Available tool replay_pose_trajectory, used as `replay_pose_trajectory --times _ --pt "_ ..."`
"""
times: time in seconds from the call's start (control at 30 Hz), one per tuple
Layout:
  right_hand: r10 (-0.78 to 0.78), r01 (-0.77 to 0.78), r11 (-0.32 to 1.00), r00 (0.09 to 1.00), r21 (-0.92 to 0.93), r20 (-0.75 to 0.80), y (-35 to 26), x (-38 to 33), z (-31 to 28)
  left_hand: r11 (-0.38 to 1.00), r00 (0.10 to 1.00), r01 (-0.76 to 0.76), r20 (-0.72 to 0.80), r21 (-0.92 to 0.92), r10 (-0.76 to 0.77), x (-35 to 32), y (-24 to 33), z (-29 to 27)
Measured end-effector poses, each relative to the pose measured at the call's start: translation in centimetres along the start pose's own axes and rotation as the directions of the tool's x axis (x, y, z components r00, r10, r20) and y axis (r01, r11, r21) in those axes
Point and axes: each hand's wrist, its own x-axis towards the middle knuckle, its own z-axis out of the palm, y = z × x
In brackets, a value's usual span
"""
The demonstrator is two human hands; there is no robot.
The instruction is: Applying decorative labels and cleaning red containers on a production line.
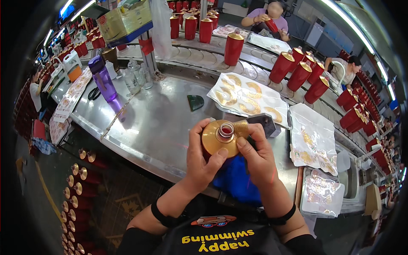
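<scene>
A red bottle with a gold shoulder [207,139] and an open clear neck is held over the metal table, its mouth facing up. My left hand [199,155] wraps round its left side, thumb resting on the gold shoulder. At the right edge of the shoulder, my right hand [257,148] pinches a curved gold decal [241,127], thumb against the bottle. Whether the decal's far end touches the shoulder all along, I cannot tell. Just beyond the right hand stands a dark grey block [262,123]. A white sheet with gold arc-shaped decals [238,94] lies on a tray behind it.
A dark green scraper-like piece [195,102], a purple water bottle [103,79] and glass bottles [138,76] stand or lie leftward. More decal sheets [312,136] are at right. Red bottles [234,49] line the conveyor [199,55]. A blue cloth [238,180] hangs below my hands. Co-workers [278,19] sit beyond.
</scene>
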Motion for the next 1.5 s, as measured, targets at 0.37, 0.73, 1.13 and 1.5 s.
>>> replay_pose_trajectory --times 0.37,0.73,1.13,1.5 --pt "0.052 -0.063 0.963 0.997 0.262 0.048 1.2 1.5 0.6 0.982 0.977 0.159 0.162 -0.099 -0.142 2.1 0.0 -2.2" --pt "0.003 0.007 0.976 0.999 0.219 -0.043 1.8 1.5 1.4 0.997 0.999 0.027 0.014 0.072 -0.028 1.3 -0.7 -1.1" --pt "-0.081 0.076 0.996 0.983 -0.039 -0.163 1.6 1.1 2.1 0.988 0.980 0.152 0.136 -0.015 -0.149 2.9 0.2 -3.0" --pt "0.167 -0.153 0.934 0.986 0.322 -0.016 2.0 2.2 0.9 0.993 0.992 0.118 0.031 0.031 -0.119 2.2 -0.4 -1.5"
